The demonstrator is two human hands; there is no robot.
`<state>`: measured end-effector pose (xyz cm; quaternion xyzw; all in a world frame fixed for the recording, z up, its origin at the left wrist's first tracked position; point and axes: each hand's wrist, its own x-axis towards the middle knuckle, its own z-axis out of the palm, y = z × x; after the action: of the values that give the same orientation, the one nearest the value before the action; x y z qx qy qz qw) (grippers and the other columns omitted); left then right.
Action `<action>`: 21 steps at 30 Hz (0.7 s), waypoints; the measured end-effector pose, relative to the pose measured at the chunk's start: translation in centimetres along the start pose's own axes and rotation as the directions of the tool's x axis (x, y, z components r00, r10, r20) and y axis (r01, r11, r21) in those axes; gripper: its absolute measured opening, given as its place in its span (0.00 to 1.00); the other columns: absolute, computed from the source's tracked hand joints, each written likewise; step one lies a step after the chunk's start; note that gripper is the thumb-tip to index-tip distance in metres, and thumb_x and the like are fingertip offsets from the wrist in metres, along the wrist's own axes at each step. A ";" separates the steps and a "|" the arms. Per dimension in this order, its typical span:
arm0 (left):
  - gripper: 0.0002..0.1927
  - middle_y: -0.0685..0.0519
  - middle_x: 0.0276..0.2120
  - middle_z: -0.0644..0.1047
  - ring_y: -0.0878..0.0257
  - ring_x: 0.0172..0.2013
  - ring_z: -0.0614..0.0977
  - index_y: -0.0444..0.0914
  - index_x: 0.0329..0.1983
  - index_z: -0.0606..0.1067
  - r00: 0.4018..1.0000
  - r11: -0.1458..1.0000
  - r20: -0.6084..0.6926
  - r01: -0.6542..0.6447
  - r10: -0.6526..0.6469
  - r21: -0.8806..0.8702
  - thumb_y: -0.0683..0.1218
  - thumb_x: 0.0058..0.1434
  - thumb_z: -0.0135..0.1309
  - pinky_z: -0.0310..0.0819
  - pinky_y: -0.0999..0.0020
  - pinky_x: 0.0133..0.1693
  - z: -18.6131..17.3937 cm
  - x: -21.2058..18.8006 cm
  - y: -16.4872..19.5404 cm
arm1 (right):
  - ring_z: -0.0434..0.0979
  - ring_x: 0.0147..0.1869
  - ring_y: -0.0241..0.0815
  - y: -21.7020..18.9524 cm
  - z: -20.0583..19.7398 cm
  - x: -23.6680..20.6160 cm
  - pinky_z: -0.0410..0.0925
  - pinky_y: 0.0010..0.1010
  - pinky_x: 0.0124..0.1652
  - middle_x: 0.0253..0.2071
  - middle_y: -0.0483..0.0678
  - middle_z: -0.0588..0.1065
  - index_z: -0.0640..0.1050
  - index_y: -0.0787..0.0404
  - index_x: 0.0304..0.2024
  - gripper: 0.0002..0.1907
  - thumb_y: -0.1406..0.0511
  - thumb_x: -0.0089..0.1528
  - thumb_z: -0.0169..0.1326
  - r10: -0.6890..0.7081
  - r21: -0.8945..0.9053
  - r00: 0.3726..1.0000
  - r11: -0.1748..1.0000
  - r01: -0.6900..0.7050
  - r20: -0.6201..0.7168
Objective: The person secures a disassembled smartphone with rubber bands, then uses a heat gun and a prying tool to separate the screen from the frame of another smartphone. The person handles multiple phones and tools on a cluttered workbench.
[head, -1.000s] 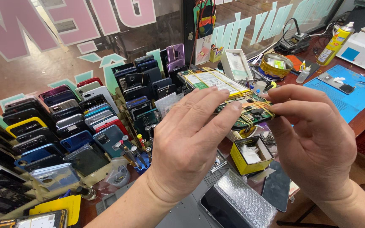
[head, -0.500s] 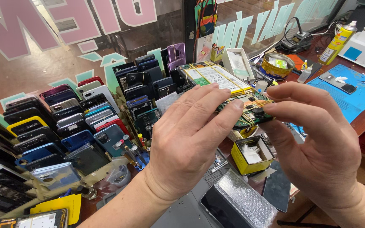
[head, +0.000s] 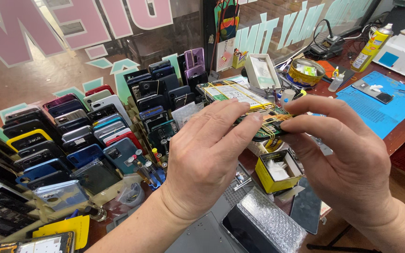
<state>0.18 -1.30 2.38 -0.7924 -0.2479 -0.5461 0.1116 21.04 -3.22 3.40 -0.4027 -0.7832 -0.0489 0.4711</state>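
Observation:
My left hand and my right hand both pinch a small green circuit board between their fingertips, held up above the bench. Yellow rubber bands wrap the board. Most of the board is hidden behind my fingers. Just below it sits a small open yellow box with white bits inside.
Racks of several used phones fill the left and middle by a glass window. A bubble-wrapped dark phone lies near the front edge. A blue work mat with a phone, a yellow spray can and a round tin are at the right.
Both hands keep hold of the board and have hardly shifted; the fingertips adjust slightly around it.

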 end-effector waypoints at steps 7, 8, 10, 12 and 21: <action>0.19 0.47 0.51 0.78 0.51 0.53 0.83 0.38 0.56 0.76 0.999 1.000 0.026 0.021 -0.021 0.000 0.38 0.61 0.59 0.80 0.60 0.54 0.3 -0.9 -0.3 | 0.80 0.53 0.40 -0.2 0.1 0.0 0.76 0.28 0.50 0.50 0.49 0.77 0.74 0.65 0.47 0.14 0.72 0.59 0.60 0.154 0.255 0.986 0.953 -0.166 0.066; 0.19 0.47 0.52 0.78 0.51 0.53 0.83 0.38 0.56 0.76 0.999 1.000 0.029 0.023 -0.023 -0.005 0.38 0.61 0.60 0.80 0.60 0.54 0.4 -1.0 -0.3 | 0.80 0.53 0.40 -0.2 0.1 0.0 0.76 0.28 0.51 0.50 0.49 0.77 0.74 0.65 0.46 0.14 0.72 0.58 0.60 0.132 0.257 0.989 0.956 -0.144 0.065; 0.19 0.48 0.52 0.78 0.52 0.53 0.83 0.39 0.56 0.76 0.999 0.999 0.030 0.033 -0.033 -0.006 0.38 0.61 0.60 0.81 0.61 0.53 0.4 -1.2 -0.2 | 0.80 0.54 0.39 -0.2 0.1 -0.1 0.76 0.28 0.52 0.51 0.49 0.77 0.76 0.65 0.45 0.13 0.72 0.58 0.62 0.094 0.193 0.994 0.976 -0.105 0.063; 0.19 0.48 0.51 0.78 0.52 0.53 0.84 0.39 0.56 0.77 0.999 0.999 0.027 0.043 -0.043 -0.004 0.38 0.61 0.60 0.81 0.62 0.52 0.5 -1.2 -0.2 | 0.81 0.54 0.38 -0.2 0.0 -0.2 0.75 0.28 0.51 0.51 0.48 0.78 0.78 0.65 0.43 0.11 0.71 0.58 0.64 0.061 0.056 0.997 0.996 -0.064 0.057; 0.18 0.48 0.51 0.79 0.52 0.53 0.84 0.38 0.54 0.77 0.997 0.997 0.019 0.081 -0.080 -0.016 0.35 0.60 0.59 0.81 0.62 0.50 0.7 -1.0 -0.3 | 0.77 0.60 0.37 0.0 0.6 -0.5 0.76 0.30 0.55 0.57 0.50 0.74 0.77 0.67 0.48 0.12 0.75 0.61 0.58 0.253 0.330 0.963 0.904 -0.271 0.097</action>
<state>0.36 -1.00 1.20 -0.7876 -0.2762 -0.5449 0.0806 20.68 -3.22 2.70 -0.4180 -0.7306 0.1613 0.5153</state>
